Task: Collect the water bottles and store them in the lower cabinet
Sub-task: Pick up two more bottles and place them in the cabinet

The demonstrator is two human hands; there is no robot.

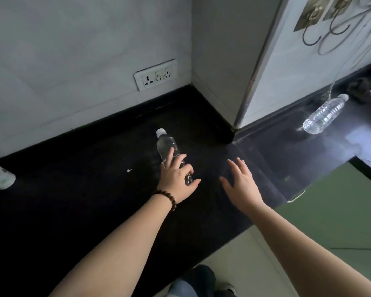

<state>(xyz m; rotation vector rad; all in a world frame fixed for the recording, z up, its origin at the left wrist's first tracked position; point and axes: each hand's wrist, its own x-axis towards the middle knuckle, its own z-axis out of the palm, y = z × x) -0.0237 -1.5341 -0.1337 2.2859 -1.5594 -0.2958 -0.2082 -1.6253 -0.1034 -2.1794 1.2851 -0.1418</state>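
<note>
On the dark surface [94,189], left hand [176,181] curls its grip around the near bottle [167,146], right hand [240,185] spread empty, lift next.

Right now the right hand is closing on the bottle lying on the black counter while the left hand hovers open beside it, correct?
Not quite: the hands are swapped. The head view shows the left hand, with the bead bracelet, closing on the bottle lying on the black counter, while the right hand hovers open beside it.

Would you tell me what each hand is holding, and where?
The left hand grips the near bottle around its lower body; the right hand holds nothing.
</note>
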